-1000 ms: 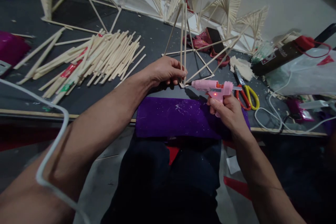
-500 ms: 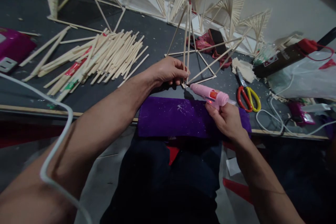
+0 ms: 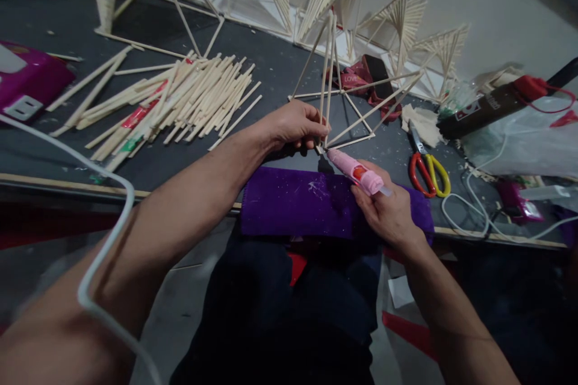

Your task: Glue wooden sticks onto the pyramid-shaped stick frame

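Pinched in my left hand (image 3: 301, 126) is the lower end of a thin wooden stick (image 3: 325, 81), which leans up toward the top of an open stick frame (image 3: 350, 143). My right hand (image 3: 386, 207) is wrapped round a pink glue gun (image 3: 354, 169). The gun's nozzle points up and left at the front corner of the frame, close to my left fingertips; whether it touches the wood I cannot make out. Under my right hand and the gun lies a folded purple cloth (image 3: 293, 201) at the table edge.
Many loose sticks (image 3: 212, 93) lie left of the frame. Right of it are scissors (image 3: 424, 165), a dark bottle (image 3: 492, 105) and a white cable (image 3: 467, 216). Finished stick models (image 3: 400, 27) stand along the back. A purple power strip (image 3: 34, 87) sits far left.
My right hand has turned the glue gun, its rear end swinging down and toward me while the nozzle stays at the corner. The whole view has shifted slightly. My left hand keeps its pinch.
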Demonstrator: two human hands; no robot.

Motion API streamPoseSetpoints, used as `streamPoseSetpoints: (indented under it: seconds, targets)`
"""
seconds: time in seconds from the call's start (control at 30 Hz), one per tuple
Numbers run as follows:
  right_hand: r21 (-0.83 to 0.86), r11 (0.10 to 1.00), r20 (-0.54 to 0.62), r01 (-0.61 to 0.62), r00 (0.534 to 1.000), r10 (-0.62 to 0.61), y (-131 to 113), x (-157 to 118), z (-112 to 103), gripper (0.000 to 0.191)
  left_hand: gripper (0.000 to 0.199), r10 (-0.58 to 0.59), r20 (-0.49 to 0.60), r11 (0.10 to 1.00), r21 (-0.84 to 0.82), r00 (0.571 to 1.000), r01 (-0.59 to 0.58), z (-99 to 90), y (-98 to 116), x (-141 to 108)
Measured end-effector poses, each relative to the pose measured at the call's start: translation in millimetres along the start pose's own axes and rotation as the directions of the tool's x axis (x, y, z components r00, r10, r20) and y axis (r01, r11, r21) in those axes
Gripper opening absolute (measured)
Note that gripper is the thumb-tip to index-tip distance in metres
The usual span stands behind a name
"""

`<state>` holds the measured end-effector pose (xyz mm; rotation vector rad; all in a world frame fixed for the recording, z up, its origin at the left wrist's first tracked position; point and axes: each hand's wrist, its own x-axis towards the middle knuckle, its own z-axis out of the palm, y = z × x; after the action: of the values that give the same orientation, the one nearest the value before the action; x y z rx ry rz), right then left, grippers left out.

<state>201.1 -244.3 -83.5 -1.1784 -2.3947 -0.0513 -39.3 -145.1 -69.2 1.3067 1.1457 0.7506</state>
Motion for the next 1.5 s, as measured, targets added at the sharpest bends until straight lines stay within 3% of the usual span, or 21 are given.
streamPoseSetpoints:
  seconds: [0.2, 0.53, 0.8, 1.07, 1.5]
  targets:
    - [0.023, 1.000, -0.015, -0.006, 1.000, 0.006, 1.2, -0.5, 0.7, 0.035, 0.008, -0.005, -0.006, 1.000, 0.007, 1.000, 0.005, 0.0, 1.6, -1.4]
    - [0.200, 0.956, 0.035, -0.214, 0.977, 0.212, 2.7, -1.0, -4.6, 0.021, 0.008, 0.008, 0.003, 1.000, -0.003, 1.000, -0.008, -0.6, 0.7, -0.9]
    - [0.247, 0.930, 0.060, -0.271, 0.963, 0.264, 2.4, 3.6, -6.2, 0.019, 0.007, 0.004, 0.006, 1.000, -0.018, 1.000, -0.004, -1.0, -0.2, 0.1]
    - [0.164, 0.959, 0.028, -0.230, 0.973, 0.229, 5.1, 3.6, -4.0, 0.024, 0.006, 0.004, 0.009, 1.000, -0.004, 1.000, -0.004, -1.4, -2.1, 1.5]
    - [0.182, 0.962, 0.004, -0.202, 0.979, 0.205, 5.5, 3.8, -4.0, 0.025, 0.007, -0.004, -0.005, 1.000, 0.009, 1.000, 0.004, -0.6, -0.8, 0.9]
